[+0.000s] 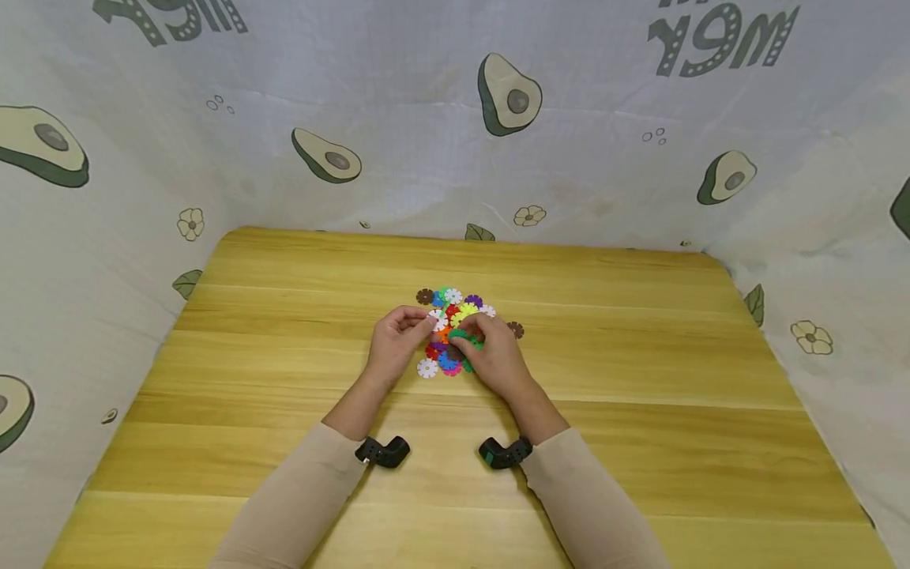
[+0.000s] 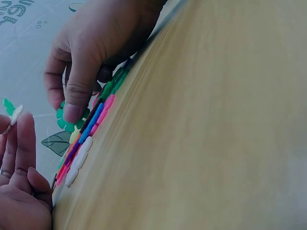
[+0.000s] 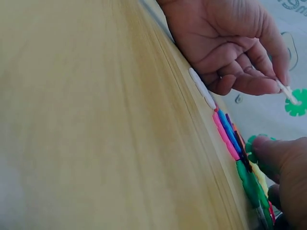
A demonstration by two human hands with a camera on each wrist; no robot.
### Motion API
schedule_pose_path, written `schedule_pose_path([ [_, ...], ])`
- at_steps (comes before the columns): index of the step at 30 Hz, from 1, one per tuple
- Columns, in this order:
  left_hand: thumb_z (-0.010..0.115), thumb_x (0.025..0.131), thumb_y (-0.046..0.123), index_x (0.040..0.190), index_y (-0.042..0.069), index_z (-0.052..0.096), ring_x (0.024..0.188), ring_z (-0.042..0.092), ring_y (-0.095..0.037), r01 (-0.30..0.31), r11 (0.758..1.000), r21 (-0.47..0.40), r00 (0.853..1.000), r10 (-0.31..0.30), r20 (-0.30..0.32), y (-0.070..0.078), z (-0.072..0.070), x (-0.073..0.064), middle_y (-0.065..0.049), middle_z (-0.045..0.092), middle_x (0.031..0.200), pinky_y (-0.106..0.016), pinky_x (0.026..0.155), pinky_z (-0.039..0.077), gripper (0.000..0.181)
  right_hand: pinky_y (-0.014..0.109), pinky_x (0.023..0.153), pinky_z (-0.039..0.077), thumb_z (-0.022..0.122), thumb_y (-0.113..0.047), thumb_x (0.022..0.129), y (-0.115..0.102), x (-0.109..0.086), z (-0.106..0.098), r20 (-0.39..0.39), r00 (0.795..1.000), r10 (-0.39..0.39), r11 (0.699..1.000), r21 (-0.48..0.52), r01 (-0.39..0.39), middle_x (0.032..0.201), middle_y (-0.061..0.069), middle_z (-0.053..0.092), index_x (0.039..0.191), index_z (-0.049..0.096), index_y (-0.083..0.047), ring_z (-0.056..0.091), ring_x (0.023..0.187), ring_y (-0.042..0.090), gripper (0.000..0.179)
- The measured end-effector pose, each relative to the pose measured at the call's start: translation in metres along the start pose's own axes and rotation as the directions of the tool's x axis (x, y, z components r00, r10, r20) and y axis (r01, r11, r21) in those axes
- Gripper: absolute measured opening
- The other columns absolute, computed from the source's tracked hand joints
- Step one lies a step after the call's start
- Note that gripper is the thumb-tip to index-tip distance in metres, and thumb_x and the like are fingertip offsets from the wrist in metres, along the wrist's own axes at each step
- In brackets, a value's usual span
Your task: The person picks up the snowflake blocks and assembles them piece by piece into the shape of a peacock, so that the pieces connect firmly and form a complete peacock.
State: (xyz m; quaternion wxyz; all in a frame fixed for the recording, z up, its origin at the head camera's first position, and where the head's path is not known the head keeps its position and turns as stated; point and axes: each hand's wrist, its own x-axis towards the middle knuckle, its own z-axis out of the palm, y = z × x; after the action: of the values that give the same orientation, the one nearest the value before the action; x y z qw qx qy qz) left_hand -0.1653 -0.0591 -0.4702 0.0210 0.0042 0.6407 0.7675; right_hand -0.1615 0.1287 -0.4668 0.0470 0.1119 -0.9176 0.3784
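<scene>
My left hand (image 1: 396,338) pinches a white notched plastic disc (image 1: 437,319) between thumb and fingertips. A light green disc (image 3: 298,102) is joined edge-on to that white disc in the right wrist view. Between thumb and fingers, my right hand (image 1: 496,354) holds a darker green disc (image 2: 67,119) just above the pile. The two held pieces are apart. Beneath both hands lies a pile of flower-shaped discs in many colours, among them a yellow disc (image 1: 465,311), a blue disc (image 1: 448,361) and a white disc (image 1: 427,368).
The pile lies on a wood-grain table (image 1: 284,379). Brown discs lie at its edges, one brown disc (image 1: 516,329) right of my right hand. A patterned cloth (image 1: 412,142) hangs behind the table and along its sides. Black camera bands (image 1: 384,452) sit on both wrists.
</scene>
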Motion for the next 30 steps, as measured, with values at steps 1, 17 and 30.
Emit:
schedule_pose_path([
  [1, 0.069, 0.096, 0.007, 0.108, -0.004, 0.065, 0.068, 0.071, -0.012, 0.003, 1.0, 0.007, 1.0, -0.003, 0.009, 0.0001, -0.0001, -0.0001, 0.005, 0.07, 0.08, -0.024, 0.074, 0.062, 0.016, 0.037, 0.082, 0.053, 0.077, -0.024, 0.093, 0.0007, 0.0003, 0.0005, -0.015, 1.0, 0.009, 1.0, 0.027, -0.008, 0.101, 0.008, 0.071, 0.109, 0.068, -0.008, 0.06, 0.093, 0.023, 0.024],
  [17, 0.069, 0.096, 0.009, 0.108, -0.005, 0.065, 0.061, 0.065, -0.011, 0.016, 0.998, 0.067, 0.999, -0.019, 0.042, 0.0012, 0.0015, 0.0006, 0.003, 0.067, 0.077, -0.021, 0.065, 0.059, 0.019, 0.026, 0.08, 0.058, 0.071, -0.011, 0.096, 0.0051, -0.0005, 0.0031, -0.141, 0.986, -0.09, 0.934, 0.331, 0.133, 0.101, 0.012, 0.075, 0.105, 0.072, -0.005, 0.069, 0.09, 0.024, 0.011],
  [30, 0.072, 0.095, 0.011, 0.099, -0.002, 0.067, 0.061, 0.067, -0.014, 0.008, 0.992, 0.129, 0.998, -0.016, 0.057, 0.0003, 0.001, -0.0005, -0.004, 0.068, 0.075, -0.02, 0.058, 0.056, 0.015, 0.039, 0.08, 0.064, 0.073, 0.001, 0.091, 0.0082, 0.0008, 0.0013, -0.265, 0.891, -0.368, 0.905, 0.117, 0.408, 0.096, 0.012, 0.078, 0.097, 0.078, -0.003, 0.075, 0.089, 0.026, 0.008],
])
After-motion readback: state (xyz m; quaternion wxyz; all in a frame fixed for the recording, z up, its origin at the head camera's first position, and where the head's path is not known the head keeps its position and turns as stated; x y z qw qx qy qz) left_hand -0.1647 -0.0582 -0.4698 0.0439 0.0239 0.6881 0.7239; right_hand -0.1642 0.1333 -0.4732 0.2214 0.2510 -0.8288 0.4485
